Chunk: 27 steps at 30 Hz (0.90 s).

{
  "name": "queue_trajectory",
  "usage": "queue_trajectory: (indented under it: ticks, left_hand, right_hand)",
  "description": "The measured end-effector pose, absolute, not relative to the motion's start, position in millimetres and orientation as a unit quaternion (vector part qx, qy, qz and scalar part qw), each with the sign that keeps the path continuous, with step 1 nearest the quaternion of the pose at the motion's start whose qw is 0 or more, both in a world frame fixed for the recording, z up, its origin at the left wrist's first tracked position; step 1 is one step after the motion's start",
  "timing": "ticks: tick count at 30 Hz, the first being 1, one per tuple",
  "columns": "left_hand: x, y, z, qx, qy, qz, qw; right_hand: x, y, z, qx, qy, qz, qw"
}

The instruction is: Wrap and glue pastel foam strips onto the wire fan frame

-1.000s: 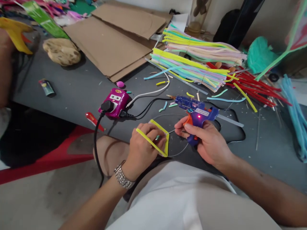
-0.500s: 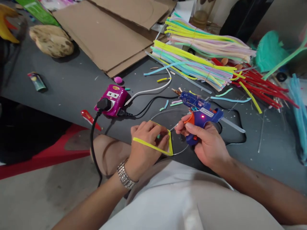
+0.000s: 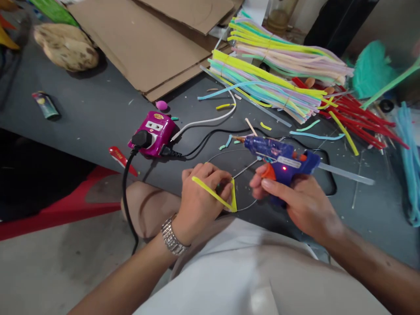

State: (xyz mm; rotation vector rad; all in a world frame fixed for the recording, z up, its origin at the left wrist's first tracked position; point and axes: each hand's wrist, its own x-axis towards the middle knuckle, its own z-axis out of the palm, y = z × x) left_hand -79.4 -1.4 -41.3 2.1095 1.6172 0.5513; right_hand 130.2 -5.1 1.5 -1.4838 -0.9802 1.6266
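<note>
My right hand [image 3: 292, 192] grips a blue hot glue gun [image 3: 275, 153] with its fingers at the orange trigger. A small red light glows on the gun's side, its nozzle points left, and a clear glue stick [image 3: 348, 173] sticks out behind. My left hand [image 3: 206, 190] is closed on a yellow pipe cleaner [image 3: 234, 197] bent to a sharp corner, one length of it crossing over the back of the hand. A thin wire hoop [image 3: 247, 204] lies beneath and beside this hand. The fingertips of my left hand are partly hidden.
A purple power socket box [image 3: 157, 131] with plugged-in black cords sits left of centre. Bundles of coloured pipe cleaners [image 3: 269, 83] lie at the back right, cardboard sheets [image 3: 141, 43] at the back. A red-handled cutter [image 3: 122, 159] rests by the front table edge; a lighter [image 3: 46, 105] lies left.
My right hand has moved right and slightly down with the glue gun, away from my left hand. The pipe cleaner length over my left hand now tilts up more steeply.
</note>
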Motion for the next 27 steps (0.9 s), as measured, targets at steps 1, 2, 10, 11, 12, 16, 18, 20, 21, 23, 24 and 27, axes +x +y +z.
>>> queue_trajectory:
  ticks: [1,2,10,11,12,16,18,20,21,23,24,27]
  left_hand:
    - [-80,-2,-42,0.758,0.582,0.201,0.214]
    - [-80,-2,-43,0.758,0.581,0.202,0.216]
    - [-81,1,-39,0.784,0.560,0.182,0.197]
    - [-81,2,-38,0.789,0.556,0.174,0.197]
    - [-81,4,-36,0.792,0.553,0.166,0.198]
    - [-81,8,-33,0.794,0.548,0.147,0.217]
    - [-81,8,-34,0.793,0.548,0.153,0.220]
    - [-82,6,-36,0.792,0.546,0.165,0.218]
    - [-82,6,-37,0.792,0.545,0.172,0.216]
    - [-83,5,-38,0.794,0.541,0.182,0.212]
    - [-83,5,-38,0.795,0.538,0.185,0.211]
    - [-83,4,-38,0.797,0.533,0.191,0.212]
  right_hand:
    - [138,-9,4,-0.600,-0.411,0.601,0.332]
    - [146,-14,7,-0.623,-0.448,0.563,0.307]
    - [176,-41,-2,-0.680,-0.545,0.436,0.226]
    - [177,-42,-4,-0.682,-0.542,0.438,0.222]
    - [177,-42,-6,-0.677,-0.552,0.435,0.218]
    - [175,-41,-11,-0.585,-0.674,0.393,0.221]
    - [174,-40,-13,-0.540,-0.711,0.390,0.226]
    - [173,-40,-16,-0.517,-0.725,0.395,0.226]
    - [172,-40,-18,-0.509,-0.731,0.395,0.225]
    - [172,-41,-21,-0.500,-0.741,0.389,0.221]
    - [172,-41,-21,-0.501,-0.745,0.385,0.215]
    - [172,-42,-22,-0.511,-0.749,0.374,0.193]
